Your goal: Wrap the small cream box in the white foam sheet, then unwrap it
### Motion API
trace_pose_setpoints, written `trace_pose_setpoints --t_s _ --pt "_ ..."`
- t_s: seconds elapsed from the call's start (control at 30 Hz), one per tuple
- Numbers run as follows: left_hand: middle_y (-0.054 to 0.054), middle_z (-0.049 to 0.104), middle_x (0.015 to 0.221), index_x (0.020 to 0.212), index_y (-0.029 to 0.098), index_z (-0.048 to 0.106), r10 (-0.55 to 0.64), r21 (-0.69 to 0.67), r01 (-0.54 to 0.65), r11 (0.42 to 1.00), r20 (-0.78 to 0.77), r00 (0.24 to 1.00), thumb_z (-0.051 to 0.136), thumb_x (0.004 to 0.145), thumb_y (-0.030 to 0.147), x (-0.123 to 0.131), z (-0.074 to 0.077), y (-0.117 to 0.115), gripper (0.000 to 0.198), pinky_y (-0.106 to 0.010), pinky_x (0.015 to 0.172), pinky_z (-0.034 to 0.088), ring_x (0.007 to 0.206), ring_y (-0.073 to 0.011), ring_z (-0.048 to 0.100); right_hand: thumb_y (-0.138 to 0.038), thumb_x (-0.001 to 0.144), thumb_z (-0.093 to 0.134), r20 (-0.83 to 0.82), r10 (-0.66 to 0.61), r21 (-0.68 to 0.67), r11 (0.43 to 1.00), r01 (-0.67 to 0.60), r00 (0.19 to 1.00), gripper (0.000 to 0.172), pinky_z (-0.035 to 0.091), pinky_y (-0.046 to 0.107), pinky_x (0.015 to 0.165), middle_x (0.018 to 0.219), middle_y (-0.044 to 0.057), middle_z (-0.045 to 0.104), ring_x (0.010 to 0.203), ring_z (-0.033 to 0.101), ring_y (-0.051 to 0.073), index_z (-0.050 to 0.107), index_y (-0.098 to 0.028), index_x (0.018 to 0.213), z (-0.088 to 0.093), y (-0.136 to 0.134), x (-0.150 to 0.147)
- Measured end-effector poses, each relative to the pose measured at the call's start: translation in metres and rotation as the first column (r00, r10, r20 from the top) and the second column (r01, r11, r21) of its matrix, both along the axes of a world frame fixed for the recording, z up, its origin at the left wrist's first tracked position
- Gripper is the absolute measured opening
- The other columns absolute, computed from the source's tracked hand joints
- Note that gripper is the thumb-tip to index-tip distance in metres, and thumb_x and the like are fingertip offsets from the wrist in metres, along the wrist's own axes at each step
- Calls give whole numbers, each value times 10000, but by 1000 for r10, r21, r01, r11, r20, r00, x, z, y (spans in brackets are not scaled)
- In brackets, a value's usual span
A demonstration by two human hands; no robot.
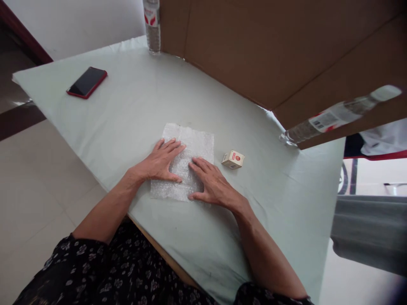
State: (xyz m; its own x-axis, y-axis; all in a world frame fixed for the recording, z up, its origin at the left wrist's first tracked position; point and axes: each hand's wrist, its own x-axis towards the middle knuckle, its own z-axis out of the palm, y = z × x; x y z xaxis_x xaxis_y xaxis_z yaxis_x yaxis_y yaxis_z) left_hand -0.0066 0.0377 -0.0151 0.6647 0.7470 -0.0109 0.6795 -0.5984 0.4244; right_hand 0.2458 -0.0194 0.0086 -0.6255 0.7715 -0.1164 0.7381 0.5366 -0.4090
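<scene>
A sheet of clear bubble wrap (187, 169) lies spread on the pale green tablecloth. My left hand (162, 161) rests on its left side, palm down, with the fingers spread. On the right part of the sheet lies my right hand (213, 181), also flat with fingers apart. Just beyond the sheet's right edge, near my right hand, a small cream-coloured box (233, 159) with a red mark on its top sits on the cloth. Neither hand touches the box.
A phone in a red case (87, 82) lies at the far left of the table (127, 106). A tall brown cardboard panel (241, 51) stands along the back. Water bottles stand against it, one at the back (152, 29) and one at the right (337, 118).
</scene>
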Motion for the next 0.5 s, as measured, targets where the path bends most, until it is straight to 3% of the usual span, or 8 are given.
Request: trace_pose_setpoints --t_s 0.17,0.3,0.5 --pt "-180 373 1615 1547 172 355 50 73 -56 996 89 995 609 843 683 3 8 -2 906 -558 1256 97 1541 -343 253 -537 758 792 1 -1 10 1000 1 1000 971 327 608 1186 1630 207 332 1524 277 392 360 -182 1552 0 0 -1" --pt "-168 435 1581 1473 157 471 -3 112 -10 994 115 993 580 898 582 6 10 -5 723 -500 1256 175 1533 -310 286 -556 761 782 -4 6 2 1000 -6 1000 973 322 610 1190 1635 211 320 1527 269 391 362 -177 1552 -1 0 -1" --pt "-165 313 1649 1499 146 439 -36 32 38 999 -51 998 576 830 720 9 2 -6 892 -500 1268 120 1550 -335 228 -573 755 780 -18 8 18 1000 -8 1000 962 335 617 1184 1630 203 335 1518 291 398 379 -196 1543 -4 0 2"
